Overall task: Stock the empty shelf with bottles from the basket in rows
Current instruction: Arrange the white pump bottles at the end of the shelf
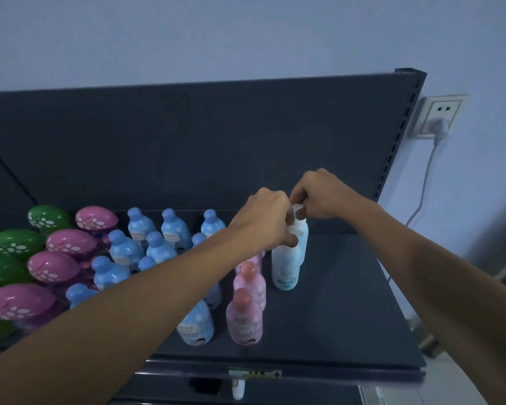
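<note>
Two white pump bottles stand one behind the other on the dark shelf (348, 302). My left hand (263, 220) pinches the pump head of the front white bottle (285, 270). My right hand (319, 194) pinches the pump head of the rear white bottle (303, 235). Left of them stands a row of pink bottles (244, 320), then rows of blue bottles (158, 244), partly hidden by my left forearm. The basket is out of view.
Pink-capped (70, 244) and green-capped (15, 244) bottles fill the shelf's left side. The shelf's right part is bare surface up to its edge. A wall socket (437, 116) with a plugged cable sits on the wall to the right. A lower shelf shows below.
</note>
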